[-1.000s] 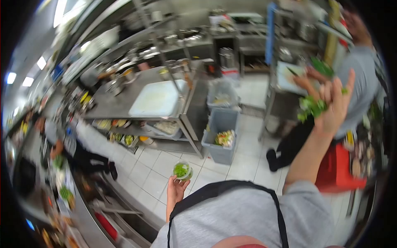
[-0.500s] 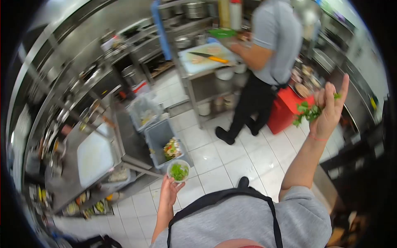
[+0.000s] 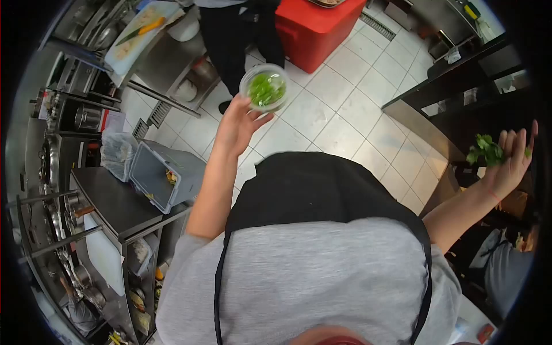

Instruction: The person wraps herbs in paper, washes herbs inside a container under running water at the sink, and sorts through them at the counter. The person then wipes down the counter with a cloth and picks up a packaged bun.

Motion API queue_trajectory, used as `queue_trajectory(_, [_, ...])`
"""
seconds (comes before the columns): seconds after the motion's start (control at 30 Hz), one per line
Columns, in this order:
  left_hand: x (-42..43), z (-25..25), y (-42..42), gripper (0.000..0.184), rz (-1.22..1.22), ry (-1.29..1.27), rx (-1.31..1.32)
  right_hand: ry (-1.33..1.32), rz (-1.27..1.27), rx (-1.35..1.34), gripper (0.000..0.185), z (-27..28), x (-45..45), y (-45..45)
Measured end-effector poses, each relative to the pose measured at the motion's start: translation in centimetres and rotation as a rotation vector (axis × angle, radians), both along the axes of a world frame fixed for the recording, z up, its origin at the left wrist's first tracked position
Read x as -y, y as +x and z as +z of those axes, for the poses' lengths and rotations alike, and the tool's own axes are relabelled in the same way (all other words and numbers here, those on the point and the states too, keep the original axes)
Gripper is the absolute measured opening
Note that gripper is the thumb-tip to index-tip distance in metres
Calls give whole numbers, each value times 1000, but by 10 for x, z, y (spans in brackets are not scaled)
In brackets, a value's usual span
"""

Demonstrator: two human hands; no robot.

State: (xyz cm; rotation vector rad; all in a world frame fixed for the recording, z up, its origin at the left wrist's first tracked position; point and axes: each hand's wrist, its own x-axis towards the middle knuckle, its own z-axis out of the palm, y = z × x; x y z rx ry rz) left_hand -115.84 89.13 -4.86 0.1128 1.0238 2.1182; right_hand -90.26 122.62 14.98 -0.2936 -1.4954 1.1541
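My left hand [image 3: 234, 123] is closed on the lower left side of a small round clear tub [image 3: 244, 82]. Bright green chopped leaves or stalks [image 3: 265, 92] show inside it; whether a clear lid covers them I cannot tell. Out at the far right, my raised right hand [image 3: 510, 164] grips a sprig of leafy green herb [image 3: 485, 150], with the leaves sticking out to the left of the fingers. One finger of that hand points upward. The two hands are wide apart, on either side of my black apron [image 3: 322, 190].
A person in black trousers [image 3: 221, 46] stands ahead by a red box [image 3: 316, 31]. At left are a cutting board with a yellow-handled knife [image 3: 144, 31], a grey bin [image 3: 167, 172] and a steel counter [image 3: 115, 195]. Dark shelving [image 3: 454, 98] and another person's grey sleeve [image 3: 509, 276] are at right.
My view has turned right and tilted down. My left hand has come up and forward with the tub. The herb stays in my right hand, which now appears lower and farther right.
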Motion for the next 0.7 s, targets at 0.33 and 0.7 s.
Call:
queue_trajectory(0.33, [-243,18,-82,33,-295,-42,2,-193,25,251,40,-71,-116,-86])
queue_trajectory(0.7, [-509,-2,-235,51,-545,-4,2,-15,-85,710,24,-85,-317,-262])
